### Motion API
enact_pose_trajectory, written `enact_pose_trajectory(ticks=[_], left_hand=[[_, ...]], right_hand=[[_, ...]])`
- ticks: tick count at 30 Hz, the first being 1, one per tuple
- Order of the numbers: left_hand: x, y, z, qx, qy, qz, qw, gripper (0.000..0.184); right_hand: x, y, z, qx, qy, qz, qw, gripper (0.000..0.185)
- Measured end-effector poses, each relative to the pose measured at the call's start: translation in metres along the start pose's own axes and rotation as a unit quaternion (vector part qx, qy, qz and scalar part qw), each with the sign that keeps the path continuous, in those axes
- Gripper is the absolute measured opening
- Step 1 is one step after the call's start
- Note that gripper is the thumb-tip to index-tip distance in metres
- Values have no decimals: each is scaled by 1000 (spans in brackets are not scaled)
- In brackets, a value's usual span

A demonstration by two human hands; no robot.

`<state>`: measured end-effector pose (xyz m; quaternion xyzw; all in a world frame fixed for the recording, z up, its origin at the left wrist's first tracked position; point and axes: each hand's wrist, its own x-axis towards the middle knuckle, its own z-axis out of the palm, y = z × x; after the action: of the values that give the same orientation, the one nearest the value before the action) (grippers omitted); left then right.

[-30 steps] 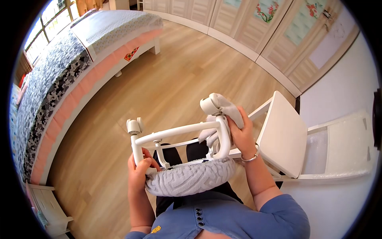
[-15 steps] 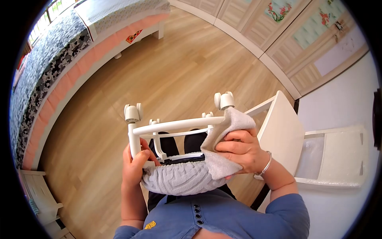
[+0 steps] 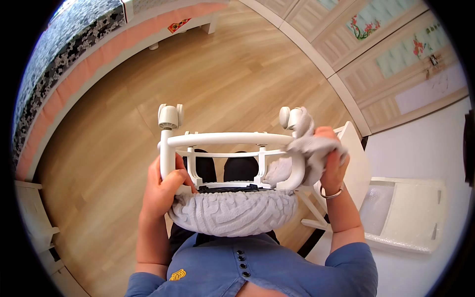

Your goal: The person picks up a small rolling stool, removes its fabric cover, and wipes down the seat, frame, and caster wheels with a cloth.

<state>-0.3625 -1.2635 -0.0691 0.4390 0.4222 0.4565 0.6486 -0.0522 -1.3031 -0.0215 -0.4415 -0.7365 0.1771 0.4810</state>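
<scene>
A white stool [image 3: 227, 139] on caster wheels is tipped over in front of my body, its legs pointing away from me. Its round seat with a grey textured cover [image 3: 232, 214] faces my lap. My left hand [image 3: 166, 187] is closed round the left leg, close to the seat. In my right hand [image 3: 335, 161] is a grey cloth [image 3: 316, 148], bunched round the right leg just below its caster [image 3: 294, 119]. Part of the cloth also shows inside the frame. Another caster [image 3: 168, 117] tops the left leg. The right fingertips are partly hidden by the cloth.
Close on my right stands a white chair [image 3: 358, 173], with a white panel with a clear plastic part [image 3: 410, 213] beyond it. A bed with a pink skirt [image 3: 94, 62] runs along the left. Wooden wardrobe doors [image 3: 361, 54] line the far right.
My right hand has moved outward and up along the right leg with the cloth, which is now wrapped round it. My left hand keeps its hold on the stool. The view has shifted slightly.
</scene>
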Motion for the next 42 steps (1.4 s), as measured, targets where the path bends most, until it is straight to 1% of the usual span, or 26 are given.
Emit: enact_pose_trajectory(ticks=[1,2,4,5,7,11,13,14,15,17,18,20,24,26,27,29,30,31,33,34,35,37,38,39,41,42], left_hand=[[0,0,-1,-4,2,-4,1000,20],[0,0,-1,-7,3,-7,1000,20],[1,-1,-2,-6,1,-3,1000,20],[1,-1,-3,-4,-1,0,1000,20],[2,-3,-4,-4,-6,5,1000,21],[3,-4,-5,-2,-8,12,1000,21],[0,-3,-4,-5,-5,7,1000,21],[-1,-2,-3,-9,-1,0,1000,21],[-1,-1,-2,-9,0,3,1000,21],[-3,0,-1,-9,1,0,1000,21],[-3,0,-1,-7,1,2,1000,21],[-3,-2,-2,-6,0,10,1000,21],[-4,-1,-1,1,-6,13,1000,20],[-3,-4,-2,1,-10,17,1000,20],[-2,-5,-3,-1,-11,14,1000,20],[-1,-4,-3,-4,-11,11,1000,20],[-1,-4,-5,-1,-16,12,1000,19],[0,-5,-7,3,-21,12,1000,19],[1,-5,-9,19,-25,17,999,19],[1,-5,-9,17,-14,5,1000,19],[0,-5,-9,16,-2,-5,1000,19],[1,-4,-11,29,-5,13,999,19],[-1,-1,-8,20,-1,0,1000,15],[-2,2,-8,11,2,-13,1000,12],[-3,2,-8,27,2,-9,1000,11],[-3,3,-6,31,6,-12,999,11]], right_hand=[[-4,-3,1,122,108,154,975,46],[-8,-2,1,120,107,155,975,46],[-17,3,-3,148,203,218,943,54],[-20,1,-6,146,205,218,943,54],[-27,-4,-9,153,193,264,933,61],[-35,-22,-3,108,171,260,944,60],[-34,-34,2,28,123,284,950,61],[-31,-43,9,30,138,288,947,55],[-28,-49,15,31,138,285,948,55],[-25,-57,25,1,34,296,954,50],[-22,-56,28,2,36,295,955,50],[-18,-55,32,8,-16,378,925,45],[-20,-50,31,-58,-21,333,941,38],[-30,-31,26,-169,30,199,965,34],[-28,-31,24,-169,35,196,965,34],[-22,-32,20,-103,152,235,955,28],[-16,-29,17,-106,202,227,947,28],[-9,-28,16,-103,206,224,947,28],[4,-31,15,-13,196,215,957,34],[-1,-17,13,-80,165,229,956,41],[-2,-14,16,-73,168,226,957,41],[5,-12,24,-108,99,205,968,42],[8,-14,26,-100,134,177,970,43],[10,-17,23,-96,138,172,971,43],[16,-25,17,-2,168,161,973,44],[24,-25,20,-58,181,30,981,41]])
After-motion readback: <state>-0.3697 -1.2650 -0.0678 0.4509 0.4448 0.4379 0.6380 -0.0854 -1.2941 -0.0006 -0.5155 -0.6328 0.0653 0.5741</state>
